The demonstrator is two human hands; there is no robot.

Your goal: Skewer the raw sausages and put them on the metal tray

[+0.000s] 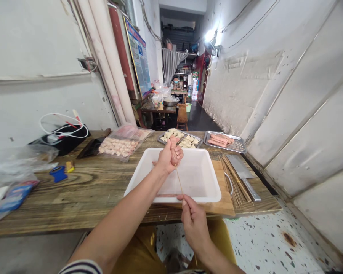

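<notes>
My left hand (170, 156) is closed around a pink piece of raw meat (177, 153), held above a white plastic tray (194, 171). A thin bamboo skewer (179, 182) runs up from my right hand (193, 220) into that fist, and its tip is hidden. My right fingers pinch the skewer low down, near the tray's front rim. A strip of raw meat (165, 195) lies inside the tray by the front wall. The tray sits on a wooden cutting board (220, 205).
A cleaver (240, 173) and a bundle of bamboo skewers (234, 182) lie right of the tray. Metal trays of sausages (224, 141) and pale dumpling-like pieces (180, 139) stand behind it, beside a bag of meat (118, 146). Walls close both sides.
</notes>
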